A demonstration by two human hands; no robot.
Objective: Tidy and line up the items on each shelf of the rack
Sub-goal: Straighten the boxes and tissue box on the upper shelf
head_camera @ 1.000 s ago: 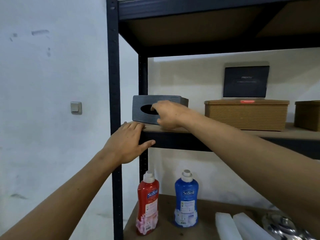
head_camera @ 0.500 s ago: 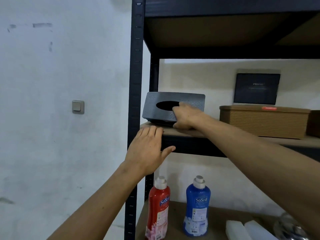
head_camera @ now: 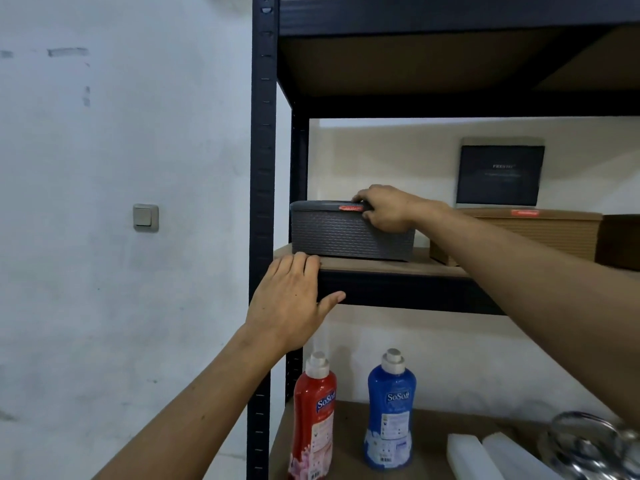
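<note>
A dark grey woven tissue box [head_camera: 343, 233] lies flat on the middle shelf [head_camera: 391, 268] at its left end, lid upward. My right hand [head_camera: 384, 209] grips its top right edge, fingers curled over the lid by a red label. My left hand [head_camera: 294, 303] rests flat on the shelf's front edge just below the box, fingers straight, thumb under the black rail. To the right stand a tan woven box [head_camera: 540, 233] and a dark brown box [head_camera: 620, 240].
A black carton [head_camera: 500, 174] leans on the wall behind the tan box. On the lower shelf stand a red bottle [head_camera: 313, 417] and a blue bottle [head_camera: 391, 407], with white blocks [head_camera: 485, 455] and a metal lid [head_camera: 588, 441] to the right. The black upright post [head_camera: 261, 202] borders the left.
The grey box has been tipped from standing on its side, slot facing me, to lying flat with the lid up. My right hand moved to its top edge.
</note>
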